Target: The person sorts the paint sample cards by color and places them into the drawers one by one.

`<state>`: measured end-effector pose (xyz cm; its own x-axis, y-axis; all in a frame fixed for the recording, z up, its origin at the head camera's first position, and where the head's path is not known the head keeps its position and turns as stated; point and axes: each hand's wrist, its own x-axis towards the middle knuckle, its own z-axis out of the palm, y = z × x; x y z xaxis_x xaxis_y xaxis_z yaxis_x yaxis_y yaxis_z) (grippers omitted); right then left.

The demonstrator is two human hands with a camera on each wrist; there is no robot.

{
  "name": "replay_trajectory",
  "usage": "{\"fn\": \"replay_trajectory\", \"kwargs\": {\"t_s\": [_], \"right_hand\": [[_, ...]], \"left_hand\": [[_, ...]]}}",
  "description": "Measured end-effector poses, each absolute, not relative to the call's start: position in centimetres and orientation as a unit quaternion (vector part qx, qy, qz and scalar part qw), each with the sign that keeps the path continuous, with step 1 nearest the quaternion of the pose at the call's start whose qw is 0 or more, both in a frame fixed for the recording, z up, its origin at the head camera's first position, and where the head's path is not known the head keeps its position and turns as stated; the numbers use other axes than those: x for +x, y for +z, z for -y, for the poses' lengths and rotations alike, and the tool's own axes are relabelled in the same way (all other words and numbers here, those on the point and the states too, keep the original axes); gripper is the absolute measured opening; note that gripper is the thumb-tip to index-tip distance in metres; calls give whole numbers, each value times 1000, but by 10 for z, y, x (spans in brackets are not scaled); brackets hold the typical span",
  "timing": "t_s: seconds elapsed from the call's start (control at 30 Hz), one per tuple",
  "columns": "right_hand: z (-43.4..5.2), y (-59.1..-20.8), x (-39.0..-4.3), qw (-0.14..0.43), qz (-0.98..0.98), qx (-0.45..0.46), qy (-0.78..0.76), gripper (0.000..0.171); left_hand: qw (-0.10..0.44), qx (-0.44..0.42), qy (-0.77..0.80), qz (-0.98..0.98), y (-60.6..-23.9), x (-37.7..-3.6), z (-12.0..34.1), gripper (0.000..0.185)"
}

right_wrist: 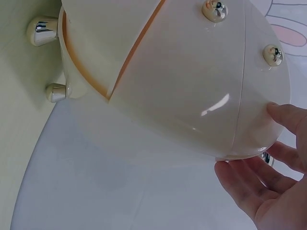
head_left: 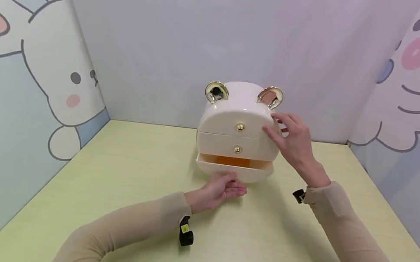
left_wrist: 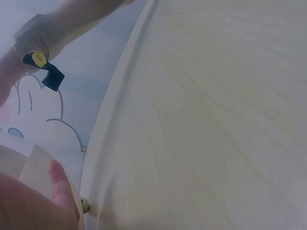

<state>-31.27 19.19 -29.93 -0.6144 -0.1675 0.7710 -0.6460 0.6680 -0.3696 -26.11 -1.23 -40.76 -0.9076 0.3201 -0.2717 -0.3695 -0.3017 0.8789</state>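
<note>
A glossy white bear-shaped drawer chest (head_left: 237,136) with gold ears stands near the back of the table. Its bottom drawer (head_left: 205,166) is partly pulled out, and orange shows inside. My left hand (head_left: 220,189) is at the front of that drawer, thumb and forefinger at its knob, the other fingers extending to the right. The hand mostly hides this knob. With the right hand (head_left: 295,139) I grip the chest's upper right side, thumb on the front and fingers behind the edge, as the right wrist view shows. Gold knobs (head_left: 240,127) mark the two upper drawers, both closed.
The pale wooden table (head_left: 143,162) reaches to a plain white back wall (head_left: 156,54). Side panels carry a cartoon rabbit (head_left: 52,72) on the left and a pig (head_left: 416,86) on the right. Gold feet (right_wrist: 43,31) lift the chest off the tabletop.
</note>
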Motion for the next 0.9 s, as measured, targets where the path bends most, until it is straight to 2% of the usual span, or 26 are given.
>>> {"fn": "replay_trajectory", "kwargs": {"t_s": [0.9], "right_hand": [[-193, -300, -314, 381, 828, 251, 327, 36]], "left_hand": [[196, -52, 815, -543, -403, -283, 6, 31]]}}
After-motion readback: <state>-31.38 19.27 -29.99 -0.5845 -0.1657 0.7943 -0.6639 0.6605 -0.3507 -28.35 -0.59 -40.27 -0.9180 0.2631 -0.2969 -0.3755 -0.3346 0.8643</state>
